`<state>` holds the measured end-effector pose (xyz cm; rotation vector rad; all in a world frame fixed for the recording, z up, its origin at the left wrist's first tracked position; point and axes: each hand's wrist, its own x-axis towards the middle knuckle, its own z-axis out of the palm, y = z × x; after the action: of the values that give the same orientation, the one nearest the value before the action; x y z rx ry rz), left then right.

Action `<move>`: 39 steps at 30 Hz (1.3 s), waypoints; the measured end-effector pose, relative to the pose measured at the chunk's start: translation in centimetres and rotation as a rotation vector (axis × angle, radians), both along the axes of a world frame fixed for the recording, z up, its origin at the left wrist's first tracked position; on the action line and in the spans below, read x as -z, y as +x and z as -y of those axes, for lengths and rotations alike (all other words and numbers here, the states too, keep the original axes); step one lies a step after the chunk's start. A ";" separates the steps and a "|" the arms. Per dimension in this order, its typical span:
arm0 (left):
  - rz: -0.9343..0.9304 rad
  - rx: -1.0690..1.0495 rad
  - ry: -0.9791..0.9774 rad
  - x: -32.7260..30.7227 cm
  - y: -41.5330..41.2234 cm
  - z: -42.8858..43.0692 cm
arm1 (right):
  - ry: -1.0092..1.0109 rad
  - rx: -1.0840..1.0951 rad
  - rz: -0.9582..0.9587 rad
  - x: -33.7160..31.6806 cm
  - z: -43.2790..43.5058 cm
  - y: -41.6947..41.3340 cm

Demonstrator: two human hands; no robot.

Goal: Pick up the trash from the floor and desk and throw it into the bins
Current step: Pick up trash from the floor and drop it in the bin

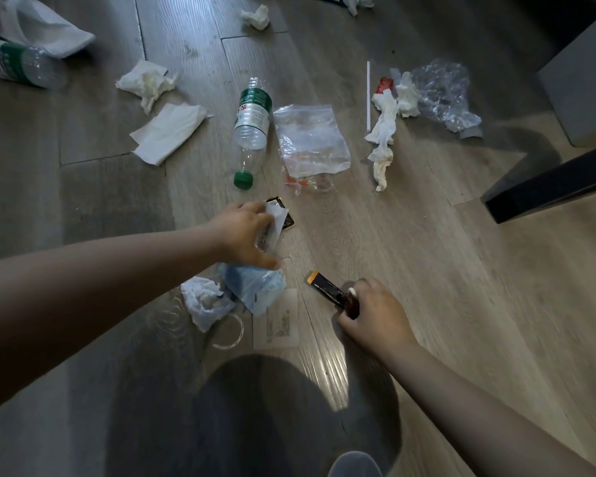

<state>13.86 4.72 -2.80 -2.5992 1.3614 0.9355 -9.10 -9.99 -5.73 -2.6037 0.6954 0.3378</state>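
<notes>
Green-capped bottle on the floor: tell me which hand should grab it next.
Left. The left hand is nearer the green-capped bottle, just below its cap, though its fingers already hold wrappers. The right hand sits farther back, closed on a dark wrapper.

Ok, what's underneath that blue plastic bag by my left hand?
Under the blue plastic bag lies a flat paper slip, its upper part covered. A crumpled tissue sits beside it. Whatever else lies under the bag is hidden.
</notes>
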 end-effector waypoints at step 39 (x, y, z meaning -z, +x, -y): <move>0.018 0.193 0.055 0.5 -7.1 -10.3 | -0.029 0.036 0.002 0.1 -0.3 -0.1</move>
<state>6.78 14.98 -3.32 -2.3780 1.5255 0.9043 -9.16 -9.66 -5.86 -2.6146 0.7506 0.3170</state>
